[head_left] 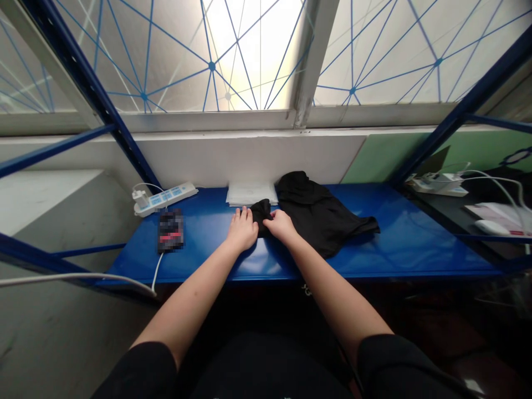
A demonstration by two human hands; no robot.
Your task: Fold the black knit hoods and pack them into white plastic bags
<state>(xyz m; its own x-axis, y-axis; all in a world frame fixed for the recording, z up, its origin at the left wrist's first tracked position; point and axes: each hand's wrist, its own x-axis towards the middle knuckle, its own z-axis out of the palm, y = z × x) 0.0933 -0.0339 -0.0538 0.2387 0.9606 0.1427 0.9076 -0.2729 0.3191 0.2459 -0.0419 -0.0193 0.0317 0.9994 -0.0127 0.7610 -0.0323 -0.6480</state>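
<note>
Between the open left hand (pixel 242 230) and the right hand (pixel 281 225), whose grip cannot be told, a soft, light bunched black cloth (pixel 261 215) lies on the blue metal shelf (pixel 407 244), best pinched at its loose top fold.

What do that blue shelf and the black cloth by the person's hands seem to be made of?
The blue shelf looks like painted sheet metal: its glossy finish reflects the window light. The small black cloth between the left hand and right hand looks like soft matte fabric, bunched in folds; the exact fibre cannot be told.
</note>
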